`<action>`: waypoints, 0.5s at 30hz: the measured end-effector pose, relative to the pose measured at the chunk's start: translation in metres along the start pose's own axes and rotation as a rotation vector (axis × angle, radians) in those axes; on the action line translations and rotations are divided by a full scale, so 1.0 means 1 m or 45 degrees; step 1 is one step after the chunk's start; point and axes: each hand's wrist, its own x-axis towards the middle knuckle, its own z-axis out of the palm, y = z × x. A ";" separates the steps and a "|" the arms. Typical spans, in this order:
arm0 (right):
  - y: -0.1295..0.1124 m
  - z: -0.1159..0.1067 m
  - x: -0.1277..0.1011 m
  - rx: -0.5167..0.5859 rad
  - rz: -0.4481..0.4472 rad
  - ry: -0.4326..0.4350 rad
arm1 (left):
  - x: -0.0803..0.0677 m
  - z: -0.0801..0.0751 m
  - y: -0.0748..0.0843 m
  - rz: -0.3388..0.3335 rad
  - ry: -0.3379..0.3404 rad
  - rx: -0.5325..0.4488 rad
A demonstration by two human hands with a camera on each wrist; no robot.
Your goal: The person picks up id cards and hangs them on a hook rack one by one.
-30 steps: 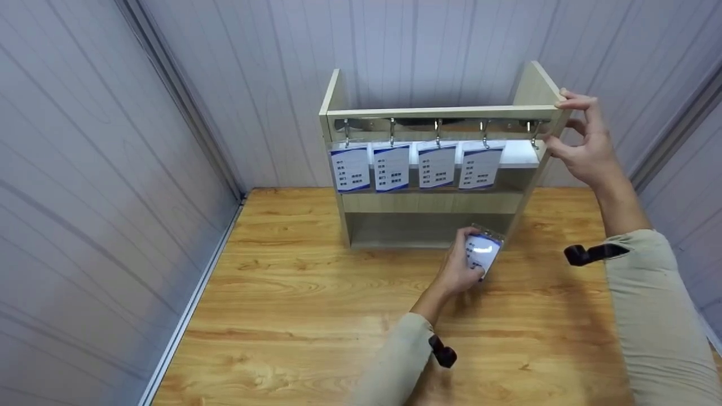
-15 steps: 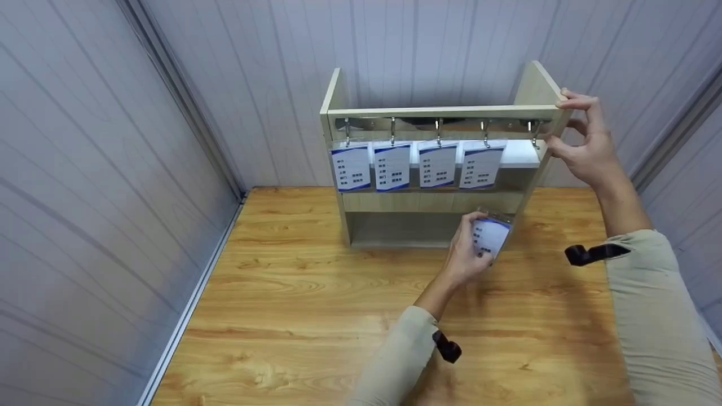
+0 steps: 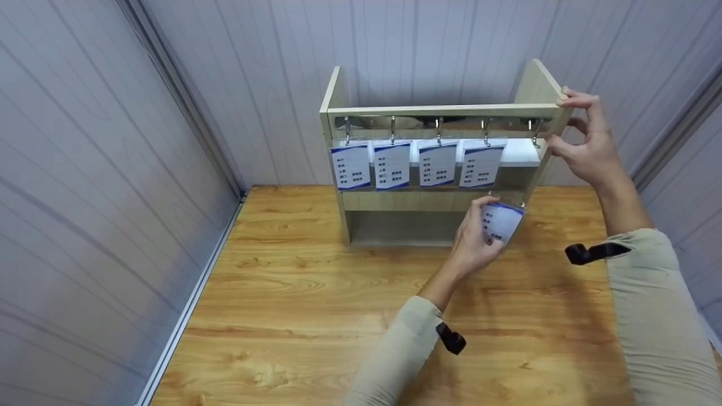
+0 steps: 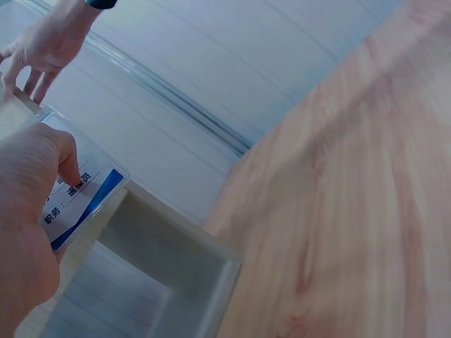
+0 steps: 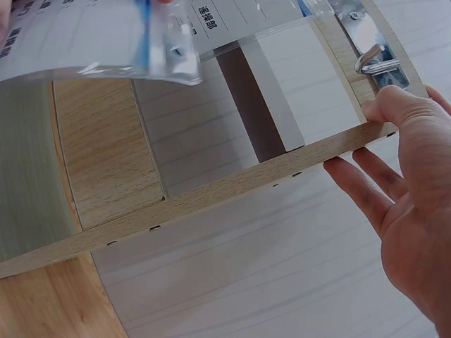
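Note:
My left hand pinches a badge in a clear plastic sleeve, thumb in front, held in front of the right side of a small wooden shelf. In the left wrist view the thumb presses on the printed face of this badge. My right hand grips the upper right side panel of the shelf between thumb and fingers. Close to its thumb is the rightmost metal hook, bare of any badge; the right wrist view shows this hook too.
Several similar badges hang in a row from the other hooks on the metal rail. The shelf stands on a wood-grain surface against a pale panelled wall. Another wall rises at the left.
The left hand has lifted the badge up and a little to the right, toward the rightmost hook. My right hand keeps its grip on the shelf's side panel.

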 end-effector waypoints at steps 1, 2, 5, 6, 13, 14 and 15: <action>0.000 0.000 0.000 -0.001 -0.001 0.003 | 0.002 -0.001 0.002 0.011 0.004 -0.003; 0.000 0.000 0.000 0.010 -0.006 0.007 | 0.003 -0.001 0.004 0.027 0.007 0.001; 0.002 0.001 0.001 0.033 -0.038 0.017 | 0.009 -0.003 0.009 0.077 0.025 0.011; 0.002 0.002 0.001 0.041 -0.048 0.021 | 0.010 -0.004 0.010 0.094 0.032 0.011; 0.005 0.002 0.001 0.046 -0.076 0.025 | 0.021 -0.010 0.019 0.144 0.057 -0.009; 0.005 0.002 0.001 0.043 -0.075 0.024 | 0.022 -0.011 0.021 0.148 0.058 -0.009; 0.005 0.002 0.001 0.040 -0.074 0.022 | 0.024 -0.012 0.022 0.153 0.059 -0.008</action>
